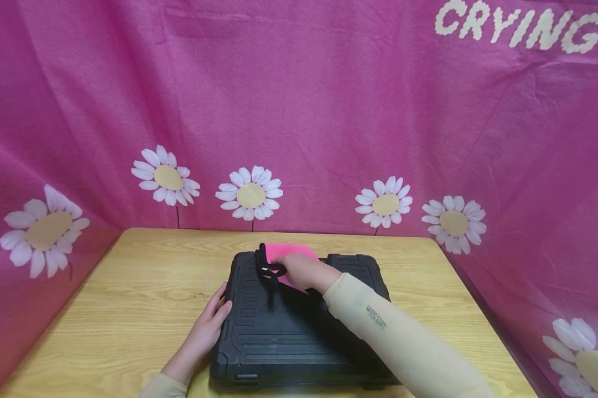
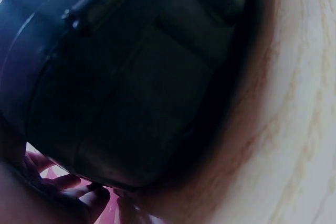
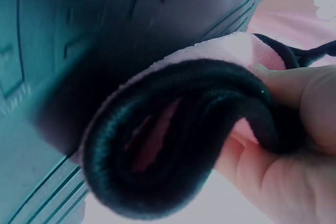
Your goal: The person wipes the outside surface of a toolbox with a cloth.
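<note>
Two sleeves (image 1: 403, 337) (image 1: 163, 387) end at hands (image 1: 206, 327) (image 1: 306, 271) touching one cloth (image 1: 290, 250), one case (image 1: 279, 347).

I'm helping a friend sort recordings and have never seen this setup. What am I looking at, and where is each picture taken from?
There is no machine here: a person works bare-handed. The wide picture comes from a camera worn on the head, looking forward and down. The two close ones come from cameras on the wrists: one shows the dark case up close, the other the cloth's folds.

On the wood-grain table lies a black hard-shell case with a ribbed top. The left hand rests against its left side. The right hand grips a folded pink cloth with black edging over the top. Behind the table hangs a pink daisy-print curtain.
</note>
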### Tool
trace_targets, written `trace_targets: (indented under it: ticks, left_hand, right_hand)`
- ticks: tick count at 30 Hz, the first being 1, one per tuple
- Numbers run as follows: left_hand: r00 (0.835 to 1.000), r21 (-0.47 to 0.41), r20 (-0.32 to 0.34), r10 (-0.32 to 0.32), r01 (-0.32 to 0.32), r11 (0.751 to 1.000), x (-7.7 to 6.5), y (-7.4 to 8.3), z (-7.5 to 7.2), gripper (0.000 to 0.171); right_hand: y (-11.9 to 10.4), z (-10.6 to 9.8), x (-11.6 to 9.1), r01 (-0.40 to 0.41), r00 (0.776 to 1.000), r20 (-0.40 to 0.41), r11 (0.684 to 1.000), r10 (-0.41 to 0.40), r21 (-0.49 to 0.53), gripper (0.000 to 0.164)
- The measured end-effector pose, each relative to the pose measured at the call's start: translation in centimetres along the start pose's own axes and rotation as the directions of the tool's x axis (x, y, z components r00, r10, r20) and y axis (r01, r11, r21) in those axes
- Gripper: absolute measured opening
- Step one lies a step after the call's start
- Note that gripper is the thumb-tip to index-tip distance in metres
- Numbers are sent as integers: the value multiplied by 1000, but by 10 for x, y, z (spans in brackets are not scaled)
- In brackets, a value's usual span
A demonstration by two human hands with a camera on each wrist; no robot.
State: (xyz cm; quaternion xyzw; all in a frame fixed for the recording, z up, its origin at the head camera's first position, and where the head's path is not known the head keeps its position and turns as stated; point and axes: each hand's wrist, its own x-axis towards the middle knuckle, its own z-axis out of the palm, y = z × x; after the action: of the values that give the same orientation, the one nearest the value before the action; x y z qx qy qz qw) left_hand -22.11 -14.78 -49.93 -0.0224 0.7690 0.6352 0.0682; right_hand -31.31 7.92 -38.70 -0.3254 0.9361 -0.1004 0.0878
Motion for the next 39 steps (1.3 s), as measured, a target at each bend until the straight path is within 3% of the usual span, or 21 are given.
trace_targets:
  ticks: [5, 18, 26, 33, 39]
  left_hand:
    - [1000, 9, 14, -4, 3, 1000, 1, 0, 0, 63]
    - [1000, 1, 10, -5, 5, 1000, 1, 1, 0, 63]
    - [1000, -5, 15, -2, 2, 1000, 1, 1, 1, 64]
    - [1000, -10, 19, 2, -2, 1000, 1, 1, 1, 65]
    - [999, -23, 18, 26, -26, 999, -1, 1, 1, 64]
  right_hand:
    - [5, -3, 7, -25, 999, -22, 1000, 25, 0, 29]
    - [10, -3, 15, -54, 998, -34, 998, 53, -24, 25]
    - [13, 3, 7, 50, 994, -94, 994, -60, -100, 9]
    - [8, 9, -3, 81, 993, -77, 988, -91, -133, 23]
    - [-3, 12, -16, 43, 999, -26, 986, -48, -164, 44]
